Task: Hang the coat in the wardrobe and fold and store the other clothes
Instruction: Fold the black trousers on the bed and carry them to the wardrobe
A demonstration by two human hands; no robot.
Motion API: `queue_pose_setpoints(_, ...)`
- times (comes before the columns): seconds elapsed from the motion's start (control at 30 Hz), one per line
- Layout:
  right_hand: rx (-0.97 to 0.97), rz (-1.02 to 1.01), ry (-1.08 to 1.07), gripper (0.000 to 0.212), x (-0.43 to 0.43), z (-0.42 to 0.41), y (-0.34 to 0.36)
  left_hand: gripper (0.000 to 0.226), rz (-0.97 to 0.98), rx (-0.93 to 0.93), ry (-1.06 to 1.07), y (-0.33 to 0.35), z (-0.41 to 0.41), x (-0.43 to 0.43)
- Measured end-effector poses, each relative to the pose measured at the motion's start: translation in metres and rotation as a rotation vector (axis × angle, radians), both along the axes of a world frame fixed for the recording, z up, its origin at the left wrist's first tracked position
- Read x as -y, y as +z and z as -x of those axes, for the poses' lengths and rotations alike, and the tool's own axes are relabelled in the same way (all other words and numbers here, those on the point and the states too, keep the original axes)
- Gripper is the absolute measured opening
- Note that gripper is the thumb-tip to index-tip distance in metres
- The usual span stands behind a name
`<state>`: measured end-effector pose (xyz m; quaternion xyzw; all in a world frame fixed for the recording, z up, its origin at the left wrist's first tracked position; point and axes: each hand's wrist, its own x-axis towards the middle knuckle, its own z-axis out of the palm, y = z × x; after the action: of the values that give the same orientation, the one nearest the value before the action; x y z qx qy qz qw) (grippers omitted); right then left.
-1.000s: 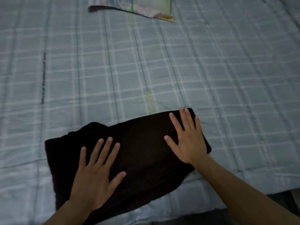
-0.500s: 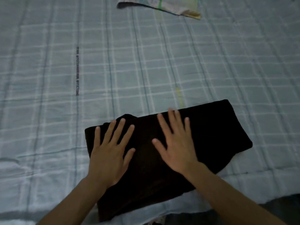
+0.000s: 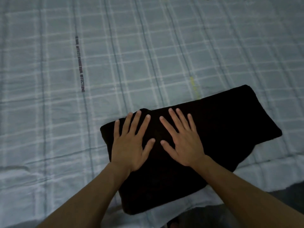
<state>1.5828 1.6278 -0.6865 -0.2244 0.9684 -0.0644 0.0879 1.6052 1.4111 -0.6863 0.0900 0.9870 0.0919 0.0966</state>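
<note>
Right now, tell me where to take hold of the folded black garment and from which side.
Probably its two short ends, sliding under from left and right: the folded black garment lies flat as a long slab on the bed, so that keeps layers stacked. The left hand and right hand rest flat on its left half.

**Inspector:** Item one, the left hand (image 3: 130, 146). Findings?

**Assistant:** Bare. Five digits in view, long and slim, nails cut short and rounded.

**Inspector:** The right hand (image 3: 183, 145)?

**Assistant:** Same finding: bare, five slender digits, short nails, faint creasing over the knuckles.

**Inspector:** Above the wrists?

**Assistant:** The left forearm (image 3: 92, 195) and the right forearm (image 3: 238, 191) are both bare from the wrist to the near edge of the view. They are lean and even in outline. The light is dim, so finer surface detail cannot be recorded.
</note>
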Motion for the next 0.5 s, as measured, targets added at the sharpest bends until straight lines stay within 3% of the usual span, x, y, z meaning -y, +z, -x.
queue_pose_setpoints(0.23,0.062,0.007,-0.126,0.075,0.026,-0.04,0.026,0.074,-0.003,-0.02,-0.011,0.018,-0.026,0.002)
queue_pose_setpoints(0.5,0.055,-0.014,-0.186,0.071,0.036,-0.093,0.007,0.072,-0.016,0.052,0.003,0.013,-0.077,0.0)
